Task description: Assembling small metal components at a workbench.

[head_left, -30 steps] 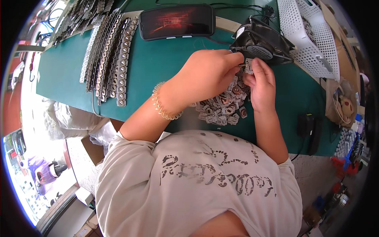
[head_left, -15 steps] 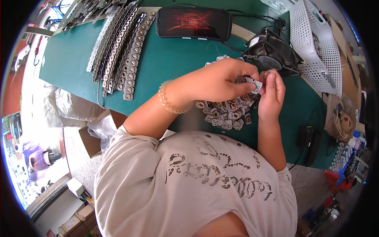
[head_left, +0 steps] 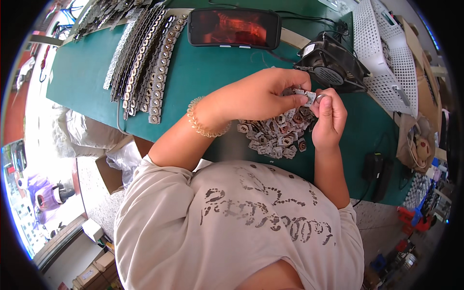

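Note:
My left hand (head_left: 278, 94), with a coiled bracelet at its wrist, reaches over a pile of small metal pieces (head_left: 275, 140) on the green table. Between its thumb and fingers is a small flat whitish-grey plate (head_left: 308, 98). Close against the plate's right side, my right hand (head_left: 329, 118) is closed in a pinch on a small round metal disc (head_left: 320, 98). Whether disc and plate touch cannot be made out. The pile mixes pale squarish pieces with darker round centres, partly hidden under my left hand.
Strips of linked metal pieces (head_left: 157, 82) lie side by side at the left. A phone (head_left: 234, 29) with a lit screen stands at the back. Right of the hands are a black fan (head_left: 331, 65), a white perforated basket (head_left: 386, 58) and a black power adapter (head_left: 373, 166).
My right fingers have shifted so the round disc shows beside the plate. The plate in my left hand is turned more into view. The picture on the phone screen has changed.

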The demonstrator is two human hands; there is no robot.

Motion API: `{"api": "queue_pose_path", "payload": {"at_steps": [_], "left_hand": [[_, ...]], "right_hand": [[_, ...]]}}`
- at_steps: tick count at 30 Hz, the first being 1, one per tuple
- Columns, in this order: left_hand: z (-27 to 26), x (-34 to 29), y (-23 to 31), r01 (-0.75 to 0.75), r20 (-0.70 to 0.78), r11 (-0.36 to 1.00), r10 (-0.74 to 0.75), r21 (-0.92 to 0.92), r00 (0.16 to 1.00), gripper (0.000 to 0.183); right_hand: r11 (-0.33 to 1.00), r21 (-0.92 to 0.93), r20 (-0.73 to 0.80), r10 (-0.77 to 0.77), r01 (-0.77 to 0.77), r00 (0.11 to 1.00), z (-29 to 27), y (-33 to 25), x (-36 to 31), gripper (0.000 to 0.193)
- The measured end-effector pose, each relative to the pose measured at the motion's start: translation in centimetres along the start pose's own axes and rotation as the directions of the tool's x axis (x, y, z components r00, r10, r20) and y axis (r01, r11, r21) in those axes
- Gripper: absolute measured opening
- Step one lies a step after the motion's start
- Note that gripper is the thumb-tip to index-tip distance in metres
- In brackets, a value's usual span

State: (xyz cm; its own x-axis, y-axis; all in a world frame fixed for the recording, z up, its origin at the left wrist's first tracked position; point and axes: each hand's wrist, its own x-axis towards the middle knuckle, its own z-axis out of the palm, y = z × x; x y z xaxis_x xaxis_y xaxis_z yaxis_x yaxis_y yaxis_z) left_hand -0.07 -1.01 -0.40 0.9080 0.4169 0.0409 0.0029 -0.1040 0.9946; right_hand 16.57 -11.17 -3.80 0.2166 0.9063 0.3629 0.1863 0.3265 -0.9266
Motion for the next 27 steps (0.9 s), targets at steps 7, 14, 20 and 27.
{"api": "queue_pose_path", "payload": {"at_steps": [7, 14, 20, 27], "left_hand": [[0.2, 0.1, -0.3, -0.073, -0.017, 0.997, 0.074, 0.018, 0.997, 0.009], [0.7, 0.3, -0.1, -0.071, -0.027, 0.997, 0.071, -0.017, 0.997, 0.008], [1.8, 0.6, -0.6, -0.082, -0.108, 0.997, 0.082, 0.002, 0.991, 0.010], [1.2, 0.3, 0.2, -0.029, -0.022, 0.999, 0.030, 0.019, 0.999, 0.014]], "right_hand": [[0.995, -0.083, 0.054, 0.067, -0.063, 0.996, -0.2, 0.3, -0.3, 0.029], [0.997, -0.066, 0.017, 0.048, -0.046, 0.999, 0.1, 0.4, -0.4, 0.031], [0.996, -0.066, -0.071, 0.056, -0.061, 0.996, 0.5, 0.7, -0.6, 0.034], [0.996, -0.077, 0.021, 0.034, -0.032, 0.999, -0.4, 1.6, -0.8, 0.037]]}}
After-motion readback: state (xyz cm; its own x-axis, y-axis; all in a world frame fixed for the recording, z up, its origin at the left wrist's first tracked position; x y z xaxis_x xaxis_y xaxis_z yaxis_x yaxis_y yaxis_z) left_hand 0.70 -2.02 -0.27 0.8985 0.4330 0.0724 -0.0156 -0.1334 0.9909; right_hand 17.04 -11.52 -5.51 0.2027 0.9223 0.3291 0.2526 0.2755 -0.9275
